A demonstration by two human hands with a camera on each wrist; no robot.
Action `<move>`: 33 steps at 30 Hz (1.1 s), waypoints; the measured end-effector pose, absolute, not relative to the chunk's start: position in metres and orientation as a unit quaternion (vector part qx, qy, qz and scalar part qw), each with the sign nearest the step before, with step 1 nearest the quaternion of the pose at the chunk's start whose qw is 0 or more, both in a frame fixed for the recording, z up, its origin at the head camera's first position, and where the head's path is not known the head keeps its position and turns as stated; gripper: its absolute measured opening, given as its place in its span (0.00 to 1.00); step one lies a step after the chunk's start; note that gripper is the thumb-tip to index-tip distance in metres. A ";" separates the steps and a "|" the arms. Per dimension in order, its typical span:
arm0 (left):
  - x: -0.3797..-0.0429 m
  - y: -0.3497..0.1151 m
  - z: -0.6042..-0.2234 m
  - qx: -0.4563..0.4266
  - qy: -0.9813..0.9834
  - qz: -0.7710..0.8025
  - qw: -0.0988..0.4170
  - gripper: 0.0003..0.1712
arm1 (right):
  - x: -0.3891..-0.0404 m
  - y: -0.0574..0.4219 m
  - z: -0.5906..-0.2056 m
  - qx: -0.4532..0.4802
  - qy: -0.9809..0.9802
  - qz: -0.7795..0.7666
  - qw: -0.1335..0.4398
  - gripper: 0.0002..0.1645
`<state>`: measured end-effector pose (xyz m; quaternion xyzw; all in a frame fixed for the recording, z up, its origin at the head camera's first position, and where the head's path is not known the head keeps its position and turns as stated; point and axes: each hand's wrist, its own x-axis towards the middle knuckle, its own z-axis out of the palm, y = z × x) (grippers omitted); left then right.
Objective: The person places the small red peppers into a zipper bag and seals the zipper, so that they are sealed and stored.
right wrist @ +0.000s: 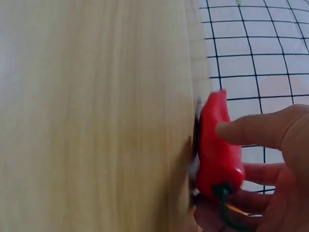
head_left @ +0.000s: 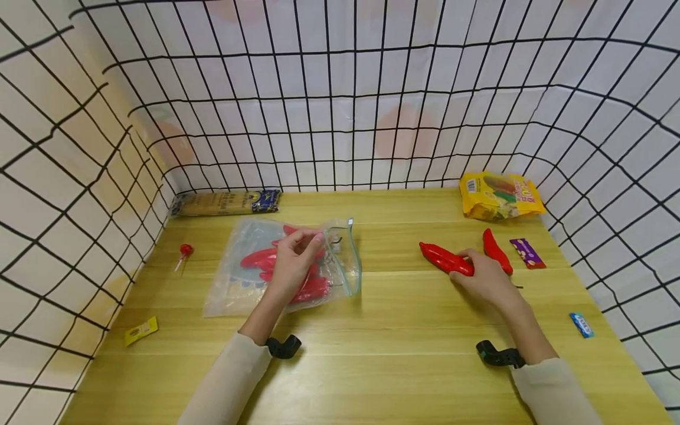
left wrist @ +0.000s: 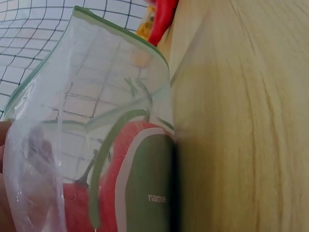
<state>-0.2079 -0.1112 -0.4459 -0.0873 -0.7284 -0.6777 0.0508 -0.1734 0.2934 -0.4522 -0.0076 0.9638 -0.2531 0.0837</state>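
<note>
A clear zip bag (head_left: 223, 298) with several red chili peppers (head_left: 259, 258) inside lies on the table, its mouth standing open to the right. My left hand (head_left: 289, 262) pinches the bag's upper side near the mouth. In the left wrist view the bag (left wrist: 104, 72) has a green zip edge and a green label reading "name". Farther right, my right hand (head_left: 486, 282) grips a red chili pepper (head_left: 441, 257) between thumb and fingers. The right wrist view shows this pepper (right wrist: 217, 145) with its green stem. Beside that hand lies another red chili pepper (head_left: 495, 251).
A noodle-like packet (head_left: 225, 203) and a yellow bag (head_left: 500, 196) lie at the back. On the left are a red lollipop (head_left: 185, 251) and a yellow sachet (head_left: 141, 331); on the right, a purple packet (head_left: 528, 254) and a blue one (head_left: 581, 324). Black wire mesh (head_left: 340, 109) encloses the table.
</note>
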 end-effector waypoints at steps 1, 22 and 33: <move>-0.208 -0.112 -0.446 -0.085 -0.729 -0.677 0.052 0.19 | -0.173 0.293 -0.452 -0.006 0.964 -0.249 0.088 0.40; -0.193 -0.109 -0.408 -0.066 -0.731 -0.676 0.055 0.14 | -0.199 0.159 -0.436 -0.078 0.850 -0.522 0.001 0.27; -0.193 -0.109 -0.413 -0.080 -0.734 -0.671 0.072 0.15 | -0.215 0.095 -0.453 -0.055 0.811 -0.582 -0.008 0.20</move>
